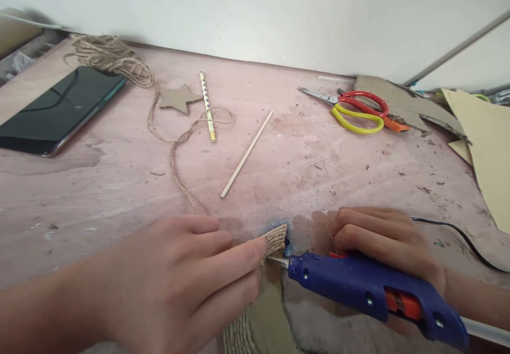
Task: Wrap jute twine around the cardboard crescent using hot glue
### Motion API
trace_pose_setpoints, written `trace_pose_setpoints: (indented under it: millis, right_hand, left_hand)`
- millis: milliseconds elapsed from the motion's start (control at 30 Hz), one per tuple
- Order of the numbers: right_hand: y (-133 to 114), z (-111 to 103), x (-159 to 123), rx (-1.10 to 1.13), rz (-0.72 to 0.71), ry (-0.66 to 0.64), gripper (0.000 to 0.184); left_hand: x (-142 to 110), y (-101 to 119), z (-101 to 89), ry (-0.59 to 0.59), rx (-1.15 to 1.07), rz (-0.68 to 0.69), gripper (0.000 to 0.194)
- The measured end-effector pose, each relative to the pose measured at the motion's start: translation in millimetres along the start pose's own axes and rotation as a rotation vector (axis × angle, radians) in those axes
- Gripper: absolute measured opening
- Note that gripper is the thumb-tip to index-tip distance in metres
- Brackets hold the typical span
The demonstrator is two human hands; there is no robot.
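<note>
My right hand (382,239) is wrapped around a blue hot glue gun (370,290), whose metal nozzle touches a cardboard piece partly wound with jute twine (274,239) at the table's near edge. My left hand (187,279) lies on that piece, fingers pressed together and stretched toward the nozzle, holding the twine down. Twine (179,157) runs from under my left hand up the table to a loose bundle (107,56) at the far left.
On the pink worn table (319,168) lie a thin wooden stick (247,153), a dotted pencil (207,104), a cardboard star (180,99), a dark phone (59,109), red and yellow scissors (354,110) and cardboard sheets (482,152) at the right. A white wall runs behind.
</note>
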State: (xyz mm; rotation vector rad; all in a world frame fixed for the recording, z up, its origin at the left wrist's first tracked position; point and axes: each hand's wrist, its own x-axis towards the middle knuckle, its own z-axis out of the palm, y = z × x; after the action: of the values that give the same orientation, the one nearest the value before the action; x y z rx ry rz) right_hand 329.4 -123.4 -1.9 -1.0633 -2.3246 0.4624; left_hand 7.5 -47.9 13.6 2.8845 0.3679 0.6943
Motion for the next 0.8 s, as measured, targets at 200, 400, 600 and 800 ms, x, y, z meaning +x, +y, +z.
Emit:
trace_pose_setpoints:
  millis: [200,400,600,800]
  right_hand:
    - [-2,-2,1,0.001,-0.015,-0.009,0.036]
    - [0,-8,4,-0.011,-0.031,-0.042,0.033]
    - [-1,-9,5,-0.011,-0.021,-0.055,0.04]
    - [1,-8,2,-0.036,-0.024,-0.025,0.035]
  left_hand:
    - [-6,3,-2.1,-0.001,-0.03,0.006,0.05]
    - [3,-1,-9.3,-0.011,-0.037,0.072,0.045]
    - [5,-1,-5.4,0.009,-0.035,0.051,0.051]
    - [6,-2,-3.8,0.014,-0.028,0.074,0.059]
